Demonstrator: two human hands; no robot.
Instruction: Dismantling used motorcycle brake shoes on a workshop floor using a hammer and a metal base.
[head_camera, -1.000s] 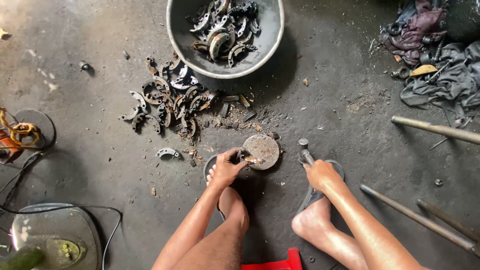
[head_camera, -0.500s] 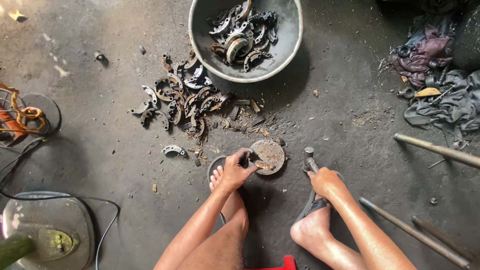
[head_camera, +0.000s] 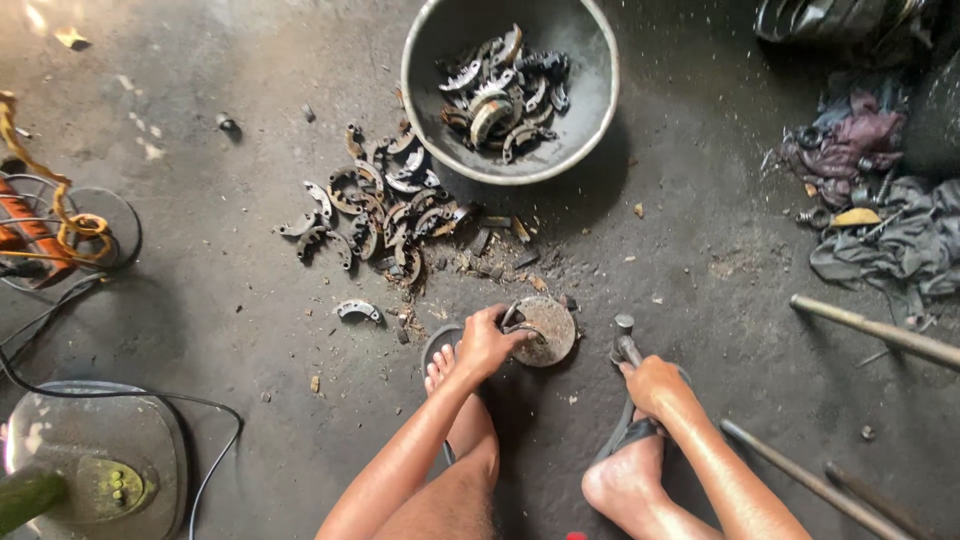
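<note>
Two hands work over the floor: the left hand (head_camera: 487, 342) pinches a curved metal piece (head_camera: 522, 328) onto the round block (head_camera: 545, 332); the right hand (head_camera: 652, 383) grips a hammer (head_camera: 626, 345). A skewed blow could hit fingers.

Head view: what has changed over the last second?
Little: the camera shifted, so the scene sits differently in frame. The left hand stays on the curved piece on the round metal block; the right hand keeps its grip on the hammer. Basin and floor pile unchanged.
</note>
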